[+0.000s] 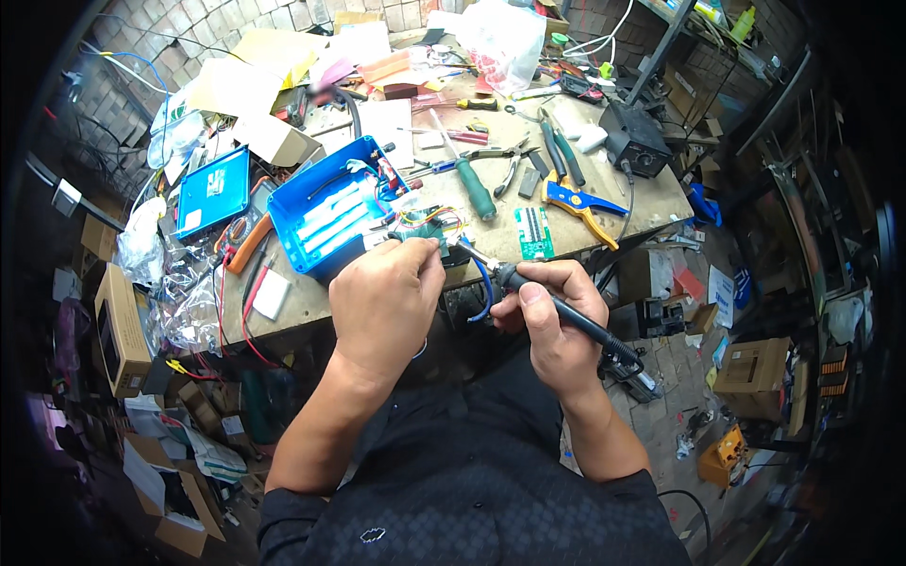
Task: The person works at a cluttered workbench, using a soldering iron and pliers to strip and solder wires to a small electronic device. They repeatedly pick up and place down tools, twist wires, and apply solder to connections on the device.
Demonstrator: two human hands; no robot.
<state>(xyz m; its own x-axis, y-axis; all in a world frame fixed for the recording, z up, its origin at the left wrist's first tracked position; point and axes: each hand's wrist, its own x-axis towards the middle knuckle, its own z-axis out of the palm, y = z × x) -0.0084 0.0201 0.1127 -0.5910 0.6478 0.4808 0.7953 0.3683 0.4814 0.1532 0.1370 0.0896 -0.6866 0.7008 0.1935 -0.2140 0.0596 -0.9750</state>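
Over the near edge of the worktop [646,203], two bare hands are working close together. The left hand [382,297] is keeping its fingers closed, with thumb and forefinger pinching a small green circuit board [422,232] beside the near right corner of an open blue box [287,240]. Thin coloured wires [427,217] are curving around that board. The right hand [557,325] is gripping a black soldering iron [587,325], its fingers wrapping the handle — the tip is pointing left toward the board, though whether it is touching anything is too small to tell. A blue wire [489,297] is hanging between the two hands.

Inside the box, pale blue-white cells [330,222] are lying side by side; a flat blue lid [213,193] is resting to its left. Another green circuit board [534,233] is lying flat beyond the right hand, just beside a wire stripper [576,201] with blue and yellow parts. Farther back, a green-handled screwdriver [475,193] and dark-handled pliers [557,151] are lying — with a black control box [637,141] standing at the right.
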